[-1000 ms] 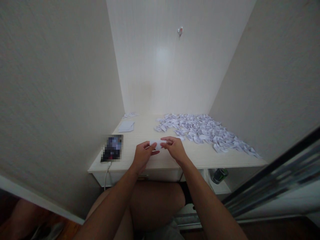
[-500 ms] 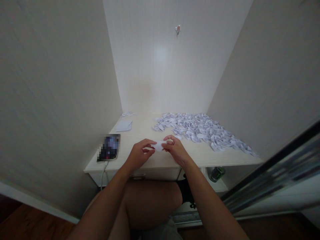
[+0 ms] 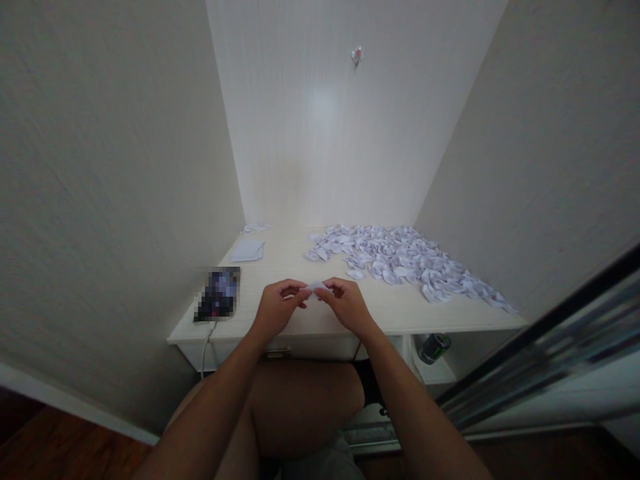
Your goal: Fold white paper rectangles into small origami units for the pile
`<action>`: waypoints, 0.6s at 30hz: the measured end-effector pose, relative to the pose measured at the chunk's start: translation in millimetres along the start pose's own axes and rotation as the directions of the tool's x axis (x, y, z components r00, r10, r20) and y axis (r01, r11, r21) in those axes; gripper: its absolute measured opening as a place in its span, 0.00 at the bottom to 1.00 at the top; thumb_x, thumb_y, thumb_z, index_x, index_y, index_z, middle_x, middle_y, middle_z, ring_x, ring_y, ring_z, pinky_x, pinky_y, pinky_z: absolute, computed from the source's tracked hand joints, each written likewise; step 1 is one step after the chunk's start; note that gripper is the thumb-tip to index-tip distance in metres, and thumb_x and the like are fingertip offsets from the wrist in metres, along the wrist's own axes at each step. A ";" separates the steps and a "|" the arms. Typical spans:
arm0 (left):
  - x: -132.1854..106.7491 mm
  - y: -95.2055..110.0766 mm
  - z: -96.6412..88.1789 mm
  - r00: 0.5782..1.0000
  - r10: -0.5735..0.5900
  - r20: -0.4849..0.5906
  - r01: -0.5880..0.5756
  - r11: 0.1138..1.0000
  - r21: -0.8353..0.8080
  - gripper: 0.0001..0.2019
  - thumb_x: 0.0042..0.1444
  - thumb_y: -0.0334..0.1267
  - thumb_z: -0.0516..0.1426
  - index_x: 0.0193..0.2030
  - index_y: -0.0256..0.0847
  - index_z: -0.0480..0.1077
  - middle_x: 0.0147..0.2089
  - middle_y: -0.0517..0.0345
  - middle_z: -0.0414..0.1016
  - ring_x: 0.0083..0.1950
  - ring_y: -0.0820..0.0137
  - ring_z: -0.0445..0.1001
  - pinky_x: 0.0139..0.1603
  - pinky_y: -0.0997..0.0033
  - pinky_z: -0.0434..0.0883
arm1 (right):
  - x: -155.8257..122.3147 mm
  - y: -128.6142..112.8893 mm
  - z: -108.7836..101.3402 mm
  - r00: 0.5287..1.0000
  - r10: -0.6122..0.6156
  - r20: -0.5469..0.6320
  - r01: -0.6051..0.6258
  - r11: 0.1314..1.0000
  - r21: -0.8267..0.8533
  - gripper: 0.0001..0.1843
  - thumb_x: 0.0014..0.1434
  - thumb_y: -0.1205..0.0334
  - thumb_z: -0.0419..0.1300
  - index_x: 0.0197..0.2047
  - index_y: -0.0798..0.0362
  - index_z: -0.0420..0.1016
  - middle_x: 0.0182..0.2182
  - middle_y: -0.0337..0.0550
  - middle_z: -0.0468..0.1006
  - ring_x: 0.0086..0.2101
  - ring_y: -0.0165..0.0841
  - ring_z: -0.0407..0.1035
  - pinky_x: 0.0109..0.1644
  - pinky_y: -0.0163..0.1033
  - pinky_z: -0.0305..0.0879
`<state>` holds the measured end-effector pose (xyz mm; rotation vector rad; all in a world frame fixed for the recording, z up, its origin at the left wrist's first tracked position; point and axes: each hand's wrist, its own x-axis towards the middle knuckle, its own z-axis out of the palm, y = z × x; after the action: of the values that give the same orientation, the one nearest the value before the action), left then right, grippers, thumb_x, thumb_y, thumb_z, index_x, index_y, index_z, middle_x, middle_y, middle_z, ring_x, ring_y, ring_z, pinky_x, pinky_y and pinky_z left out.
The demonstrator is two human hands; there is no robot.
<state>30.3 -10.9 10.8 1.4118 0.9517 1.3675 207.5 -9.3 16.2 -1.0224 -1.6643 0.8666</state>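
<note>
A small folded piece of white paper [image 3: 316,287] is held just above the front of the desk. My left hand [image 3: 283,303] pinches its left side between thumb and fingers. On the right side, my right hand [image 3: 346,301] grips it the same way, thumb toward me. Both thumbs press near the paper's lower edge, and the fingers behind hide part of it. Beyond my right hand, a large heap of folded white paper pieces [image 3: 395,257] spreads over the back and right of the desk. A stack of flat white paper sheets [image 3: 248,251] lies at the left.
The pale desk [image 3: 285,267] sits between side walls. A phone [image 3: 220,293], partly pixelated, lies at the left edge with a white cable [image 3: 205,347]. White strips [image 3: 257,228] rest in the back left corner. A dark can [image 3: 434,348] stands on the shelf below.
Both hands have turned inward, and my right fingers have closed behind the paper. The paper now shows as a flatter, narrower shape between the thumbs. Things on the desk have stayed put.
</note>
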 end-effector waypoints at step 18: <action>0.5 -3.7 -7.9 0.993 -0.081 0.086 0.084 0.996 -0.034 0.13 0.44 0.42 0.69 0.34 0.36 0.79 0.30 0.52 0.80 0.29 0.68 0.76 0.29 0.70 0.75 | -0.7 3.7 -3.8 0.994 0.104 0.036 -0.105 0.994 0.026 0.11 0.54 0.53 0.66 0.29 0.52 0.78 0.23 0.38 0.76 0.26 0.31 0.67 0.31 0.35 0.61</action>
<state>22.7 -8.6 7.1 1.3758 0.9145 1.2493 212.0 -8.2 13.7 -1.0890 -1.6341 0.9787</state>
